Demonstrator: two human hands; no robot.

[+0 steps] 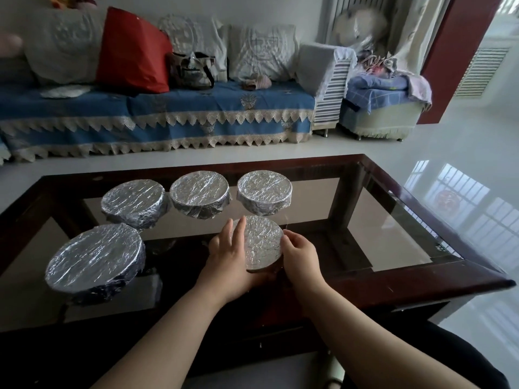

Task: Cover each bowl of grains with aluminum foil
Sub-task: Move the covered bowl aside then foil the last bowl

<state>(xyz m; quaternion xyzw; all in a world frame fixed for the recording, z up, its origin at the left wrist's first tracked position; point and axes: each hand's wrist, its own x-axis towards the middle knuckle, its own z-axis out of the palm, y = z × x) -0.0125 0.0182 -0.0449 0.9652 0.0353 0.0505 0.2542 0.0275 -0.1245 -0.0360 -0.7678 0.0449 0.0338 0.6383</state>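
Center of the frame, lower half: your left hand [230,255] and right hand [299,255] both cup the near bowl [259,242], which sits on the glass table [393,228]. Left fingers are spread along the left rim with the palm wrapped under the near edge; right fingers are curled onto the right rim, pressing foil [264,234] down. Both hands grip the bowl, neither is free.

Four other bowls already look covered: back left bowl [133,202], back middle bowl [200,193], back right bowl [264,195] in a row across the middle of the frame, and the big bowl [97,261] at lower left. So this reads as the last one, at the crimping stage (judgement, not certainty).

Risks from here:
- Foil tears if you pull it tight over the rim. It's thin and already creased.
- Near-side skirt is hidden by your hands, so I can't tell whether it's tucked there. A loose edge would lift off.
- Bowl slides on the glass if you press sideways instead of down; it could bump the back right bowl, which is near.
- Tipping the bowl while tucking underneath would spill grain inside the foil or out of a gap.

Sofa [157,108] across the upper frame, roll-like object [335,372] at the bottom edge (probably the foil roll, too cropped to confirm).
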